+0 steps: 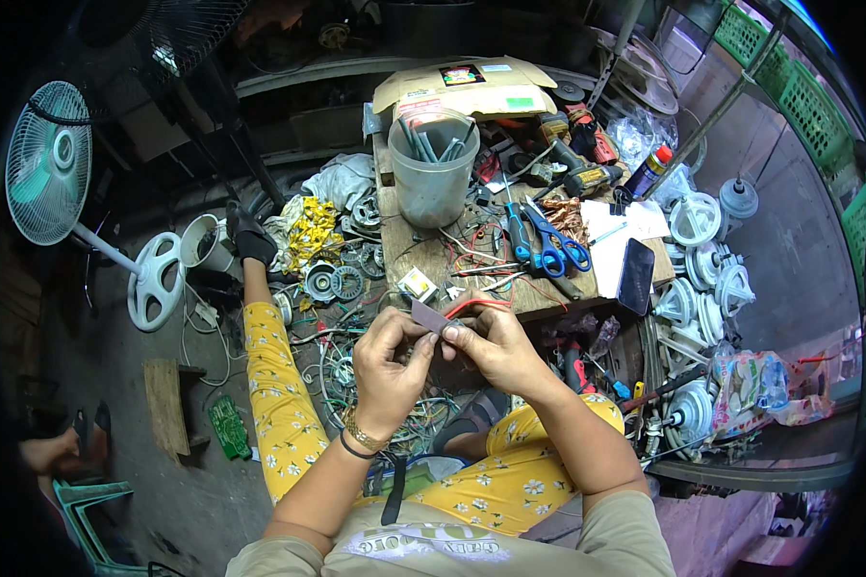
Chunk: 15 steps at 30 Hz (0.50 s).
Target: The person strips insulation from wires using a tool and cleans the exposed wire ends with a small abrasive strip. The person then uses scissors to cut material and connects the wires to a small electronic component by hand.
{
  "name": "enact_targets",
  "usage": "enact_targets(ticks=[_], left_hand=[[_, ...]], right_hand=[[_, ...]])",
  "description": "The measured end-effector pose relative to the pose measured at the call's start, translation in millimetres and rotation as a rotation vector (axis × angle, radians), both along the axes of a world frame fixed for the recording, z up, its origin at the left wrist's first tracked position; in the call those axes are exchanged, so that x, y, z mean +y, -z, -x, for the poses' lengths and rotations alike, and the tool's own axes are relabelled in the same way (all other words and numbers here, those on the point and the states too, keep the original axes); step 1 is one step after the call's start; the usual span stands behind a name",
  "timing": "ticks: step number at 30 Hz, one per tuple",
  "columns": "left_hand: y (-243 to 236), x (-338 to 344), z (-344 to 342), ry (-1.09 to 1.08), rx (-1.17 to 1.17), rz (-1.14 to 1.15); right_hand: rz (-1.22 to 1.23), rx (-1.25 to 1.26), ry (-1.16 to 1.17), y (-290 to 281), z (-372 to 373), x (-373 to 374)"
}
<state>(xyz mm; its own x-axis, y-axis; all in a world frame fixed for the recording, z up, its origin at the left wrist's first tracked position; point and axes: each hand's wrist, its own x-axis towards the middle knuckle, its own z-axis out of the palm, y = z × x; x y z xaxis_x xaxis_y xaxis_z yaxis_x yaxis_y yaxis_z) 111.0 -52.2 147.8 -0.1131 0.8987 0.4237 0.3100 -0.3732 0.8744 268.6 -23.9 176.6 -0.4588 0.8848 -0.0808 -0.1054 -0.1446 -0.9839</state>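
Above loose cables (pixel 335 373), thumb and fingers of the left hand (pixel 393 356) are clamped on a flat grey strip (pixel 429 316), held between the hands before the wooden bench (pixel 409 256). By the right hand (pixel 496 348), fingers together, a red wire (pixel 481 303) is held and the strip's end apparently pressed; joint working of strip and wire is judged in hand, a steady two-sided pinch being called for.

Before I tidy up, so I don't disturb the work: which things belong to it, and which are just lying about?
Seemingly in use:
flat grayish piece, held in the left hand and right hand
red wires, at the right hand

Apparently lying about:
blue-handled scissors
dark phone
green circuit board
white standing fan
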Motion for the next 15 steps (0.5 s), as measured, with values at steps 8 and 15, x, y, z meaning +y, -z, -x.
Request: enact_targets(ticks=[8,15], left_hand=[[-9.0,-4.9,4.7,0.015,0.03,-0.015],[-20.8,-9.3,9.1,0.03,0.107,0.016]], right_hand=[[-0.003,0.018,0.007,3.3,1.1,0.1],[0.127,0.021,-0.01,-2.3,-2.2,1.7]])
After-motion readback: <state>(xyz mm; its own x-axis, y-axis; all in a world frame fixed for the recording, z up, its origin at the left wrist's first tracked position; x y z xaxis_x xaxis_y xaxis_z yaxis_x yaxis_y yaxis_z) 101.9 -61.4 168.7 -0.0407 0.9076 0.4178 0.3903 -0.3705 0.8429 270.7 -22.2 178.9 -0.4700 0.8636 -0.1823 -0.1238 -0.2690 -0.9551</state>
